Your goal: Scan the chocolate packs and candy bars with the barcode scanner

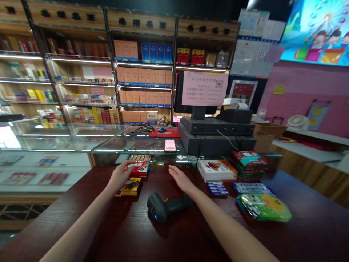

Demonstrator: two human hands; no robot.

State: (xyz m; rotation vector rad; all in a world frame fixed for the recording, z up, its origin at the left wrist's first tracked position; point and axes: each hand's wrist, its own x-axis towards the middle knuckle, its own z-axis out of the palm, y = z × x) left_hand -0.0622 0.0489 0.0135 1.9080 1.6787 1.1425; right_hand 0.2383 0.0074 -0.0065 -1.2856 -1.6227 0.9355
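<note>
1. Premises: retail shop, checkout area.
2. Lit wall shelves (144, 78) of boxed goods, upper centre.
3. Glass display counter (65, 142), left.
4. Cash register (215, 133) centre; barcode scanner (163, 207) on wooden counter (191, 236).
</note>
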